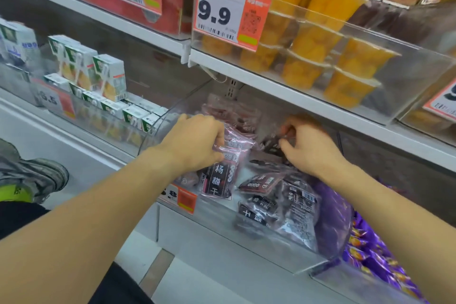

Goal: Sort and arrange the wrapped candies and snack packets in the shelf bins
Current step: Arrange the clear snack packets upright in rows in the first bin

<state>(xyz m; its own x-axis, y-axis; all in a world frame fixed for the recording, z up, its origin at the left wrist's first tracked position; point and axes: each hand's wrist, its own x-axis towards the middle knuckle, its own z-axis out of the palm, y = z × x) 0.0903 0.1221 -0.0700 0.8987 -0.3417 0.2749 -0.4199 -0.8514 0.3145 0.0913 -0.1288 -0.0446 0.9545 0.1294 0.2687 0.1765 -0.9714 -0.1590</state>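
Inside the clear shelf bin [328, 258], the left hand [197, 142] has its grip pinching a stack of plum packets [223, 168] near the front wall; the right hand [308, 148] pinches a dark packet [274, 144] deeper in, under the low shelf [308, 101].

Tight way into the clear bin [328, 249] from its open top

We see both hands filling the mouth of the bin: the left hand [197, 143] closed on a stack of pink packets [222, 168], the right hand [308, 148] pinching a dark packet [274, 144] farther in. The upper shelf [296, 96] hangs low over the far part, so room above is slight. Loose dark packets [278, 210] crowd the near right floor of the bin; a bare strip lies near left. Purple candies [370, 254] fill the bin to the right.
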